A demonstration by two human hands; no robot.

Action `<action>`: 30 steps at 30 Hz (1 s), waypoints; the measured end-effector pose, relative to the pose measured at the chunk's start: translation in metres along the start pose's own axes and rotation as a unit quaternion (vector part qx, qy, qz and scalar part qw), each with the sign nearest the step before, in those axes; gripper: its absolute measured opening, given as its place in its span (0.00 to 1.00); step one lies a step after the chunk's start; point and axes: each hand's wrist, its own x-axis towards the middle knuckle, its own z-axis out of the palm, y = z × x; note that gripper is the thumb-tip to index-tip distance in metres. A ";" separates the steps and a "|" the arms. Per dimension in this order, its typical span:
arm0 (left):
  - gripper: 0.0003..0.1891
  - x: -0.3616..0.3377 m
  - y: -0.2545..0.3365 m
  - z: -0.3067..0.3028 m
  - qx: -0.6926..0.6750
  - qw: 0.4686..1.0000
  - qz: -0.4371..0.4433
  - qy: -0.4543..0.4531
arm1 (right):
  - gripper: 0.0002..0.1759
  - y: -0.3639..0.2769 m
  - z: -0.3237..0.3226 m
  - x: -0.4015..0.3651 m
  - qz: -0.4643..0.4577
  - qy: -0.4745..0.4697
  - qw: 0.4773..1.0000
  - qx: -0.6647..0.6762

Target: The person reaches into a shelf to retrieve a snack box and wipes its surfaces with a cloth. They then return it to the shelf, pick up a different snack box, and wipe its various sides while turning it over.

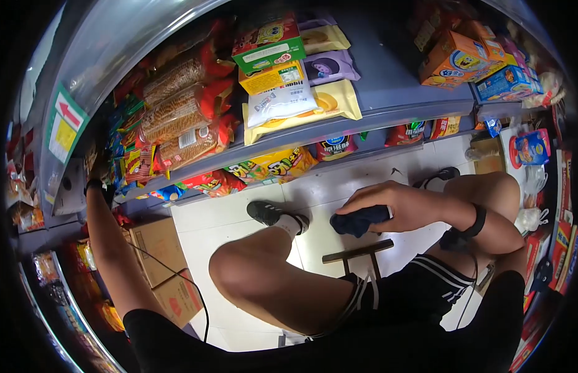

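My right hand [404, 208] is closed around a bunched dark blue cloth [358, 222], held over the floor between my knees. At the far left my left hand [97, 168] reaches into the shadowed end of the shelf, beside small colourful snack packets [138, 164]. Its fingers are hidden in the dark there. Right of those packets lie clear-wrapped packs of brown snacks [180, 118] with red ends. Farther along the shelf, a green and red box [269, 48] and a white packet [281, 102] rest on pale yellow packs [338, 102].
Orange boxes [453, 59] and a blue box [506, 82] stand on the shelf [388, 68] at right. Bright snack bags [289, 163] sit on the level below. Cardboard boxes [155, 248] are under my left arm. A small wooden stool [357, 252] is between my legs.
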 end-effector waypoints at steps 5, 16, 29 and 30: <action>0.29 -0.010 -0.027 0.004 -0.307 0.928 -0.195 -0.087 | 0.37 0.003 -0.004 -0.001 0.026 -0.008 1.000 0.003; 0.22 -0.103 0.019 -0.118 -0.462 0.679 -0.287 0.492 | 0.33 -0.025 0.004 -0.027 -0.068 0.024 0.996 -0.050; 0.25 -0.241 0.544 -0.372 -0.778 0.623 -0.074 -0.005 | 0.37 -0.039 0.029 -0.073 -0.171 -0.022 0.984 -0.039; 0.25 -0.222 0.572 -0.379 -0.766 0.641 -0.042 -0.002 | 0.34 -0.036 0.032 -0.074 -0.183 -0.018 0.982 -0.032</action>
